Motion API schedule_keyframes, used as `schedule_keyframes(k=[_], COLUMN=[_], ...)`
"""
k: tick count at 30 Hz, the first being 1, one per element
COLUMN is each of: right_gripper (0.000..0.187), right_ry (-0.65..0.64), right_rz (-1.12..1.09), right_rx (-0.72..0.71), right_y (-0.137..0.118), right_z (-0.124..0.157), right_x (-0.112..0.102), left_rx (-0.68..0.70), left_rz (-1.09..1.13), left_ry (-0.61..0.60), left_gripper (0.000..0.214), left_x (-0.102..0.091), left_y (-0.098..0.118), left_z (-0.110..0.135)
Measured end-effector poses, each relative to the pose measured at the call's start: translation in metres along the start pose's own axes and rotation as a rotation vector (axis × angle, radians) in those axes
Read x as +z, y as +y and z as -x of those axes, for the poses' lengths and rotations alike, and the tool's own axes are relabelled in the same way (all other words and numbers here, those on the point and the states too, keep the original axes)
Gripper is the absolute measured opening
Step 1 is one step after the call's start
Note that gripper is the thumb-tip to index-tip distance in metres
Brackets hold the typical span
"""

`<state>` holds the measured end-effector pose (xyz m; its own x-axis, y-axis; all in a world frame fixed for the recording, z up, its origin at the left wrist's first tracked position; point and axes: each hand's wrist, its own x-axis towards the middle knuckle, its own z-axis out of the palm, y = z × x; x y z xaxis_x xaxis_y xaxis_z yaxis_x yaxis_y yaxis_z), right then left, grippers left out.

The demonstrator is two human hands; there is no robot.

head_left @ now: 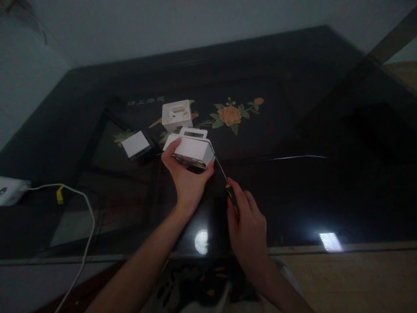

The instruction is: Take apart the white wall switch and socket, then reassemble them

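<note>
My left hand (188, 180) grips a white box-shaped wall socket or switch unit (193, 150), its thumb and fingers on opposite sides. A white rectangular frame stands up at the unit's far edge. In my right hand (248, 221) is a screwdriver (232, 195) with a dark handle, fingers wrapped round it. The screwdriver's thin metal shaft reaches to the unit's right edge, at the seam beside the frame; the very tip is hard to make out. Just behind the unit lies an open white square mounting box (177, 115) with holes inside.
A white square piece (136, 144) lies to the left on the glossy black table (302, 130) with its flower pattern. At the far left, a white power strip (13, 191) trails a white cable (93, 213) with a yellow tag (60, 194) over the front edge.
</note>
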<state>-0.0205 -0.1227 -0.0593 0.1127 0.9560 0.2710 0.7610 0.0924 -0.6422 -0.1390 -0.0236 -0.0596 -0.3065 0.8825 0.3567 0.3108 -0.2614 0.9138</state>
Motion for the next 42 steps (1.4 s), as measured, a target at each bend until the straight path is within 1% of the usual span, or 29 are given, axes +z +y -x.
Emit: schedule_keyframes(k=[3,6,8,12,15,19,22,24,28,30,33,39,42], right_gripper=[0.04,0.04,0.039,0.038,0.037,0.037,0.036,0.036,0.037,0.037,0.036,0.036,0.037], right_ry=[0.007,0.03,0.04,0.047,0.041,0.019,0.013,0.007,-0.001,-0.014,-0.019,0.008,0.029], right_rz=[-0.015,-0.033,-0.062,-0.126,-0.15,-0.168,-0.169,-0.184,-0.184,-0.159,-0.11,-0.055,-0.027], right_rx=[-0.023,-0.056,-0.078,-0.111,-0.114,-0.116,-0.119,-0.12,-0.131,-0.14,-0.15,-0.156,-0.148], right_y=[0.0,0.0,0.0,0.0,0.001,0.002,0.003,0.004,0.006,0.006,0.004,0.0,-0.002], right_z=[0.0,-0.002,-0.004,-0.006,-0.006,-0.005,-0.004,-0.004,-0.005,-0.005,-0.007,-0.009,-0.009], right_x=[0.0,-0.002,-0.002,-0.003,-0.004,-0.006,-0.006,-0.006,-0.006,-0.006,-0.006,-0.002,-0.001], left_rx=[0.055,0.007,0.005,0.041,0.025,-0.011,-0.021,0.0,0.075,0.099,0.109,0.18,0.185], left_rz=[0.06,0.141,0.166,0.148,0.116,0.101,0.075,0.039,0.002,0.006,0.009,-0.037,-0.042], left_ry=[0.039,0.032,0.033,0.022,-0.001,-0.009,-0.01,-0.016,-0.028,-0.016,-0.002,0.067,0.077], left_gripper=[0.082,0.083,0.086,0.095,0.095,0.09,0.099,0.102,0.1,0.099,0.093,0.085,0.083], left_x=[0.0,-0.001,-0.004,-0.01,-0.013,-0.013,-0.012,-0.012,-0.013,-0.013,-0.012,-0.006,-0.004], left_y=[0.001,0.002,0.004,0.008,0.008,0.003,-0.004,-0.007,-0.01,-0.01,-0.01,-0.008,-0.009], left_z=[0.001,-0.001,-0.003,-0.008,-0.011,-0.012,-0.012,-0.012,-0.013,-0.013,-0.011,-0.008,-0.008])
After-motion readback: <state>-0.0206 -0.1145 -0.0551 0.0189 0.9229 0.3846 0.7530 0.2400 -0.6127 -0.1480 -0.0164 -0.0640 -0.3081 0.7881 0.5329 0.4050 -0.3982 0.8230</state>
